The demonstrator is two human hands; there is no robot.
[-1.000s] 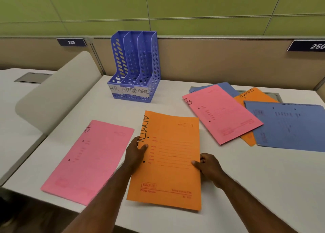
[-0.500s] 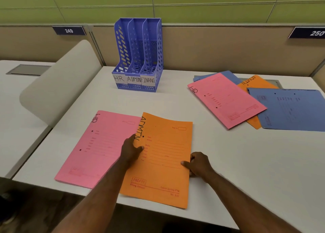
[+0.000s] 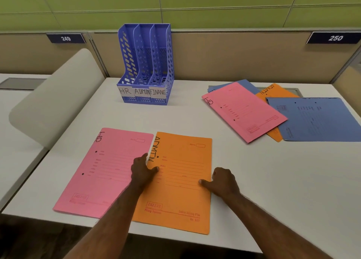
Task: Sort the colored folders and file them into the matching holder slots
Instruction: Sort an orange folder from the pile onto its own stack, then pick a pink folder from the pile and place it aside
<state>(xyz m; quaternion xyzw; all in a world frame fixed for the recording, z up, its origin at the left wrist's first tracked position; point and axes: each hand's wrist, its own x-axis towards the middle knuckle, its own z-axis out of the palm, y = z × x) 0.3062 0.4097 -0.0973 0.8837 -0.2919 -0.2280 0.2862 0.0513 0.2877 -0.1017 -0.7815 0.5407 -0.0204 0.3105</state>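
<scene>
A: On the white table (image 3: 244, 171), what lies where?

B: At the far right is a loose pile: a blue folder (image 3: 320, 120) in front, a pink folder marked HR (image 3: 244, 112) overlapping an orange one (image 3: 273, 91), and another blue one (image 3: 247, 86) peeking out behind.

A: And at the near edge?

B: A pink HR folder (image 3: 105, 171) lies flat on the left, and an orange ADMIN folder (image 3: 181, 180) flat just beside it, their long edges meeting; the orange one's near corner overhangs the table edge.

A: The holder?

B: The blue file holder (image 3: 145, 67) stands upright at the back against the partition, with 3 slots labelled HR, ADMIN and FINANC. I can see no folders in them.

A: The hands?

B: The left hand (image 3: 143, 171) rests over the seam between both folders, its grip pinching the orange folder's left edge. The right hand (image 3: 222, 182) has its fingers curled at the right edge and its thumb lying on the orange sheet.
</scene>
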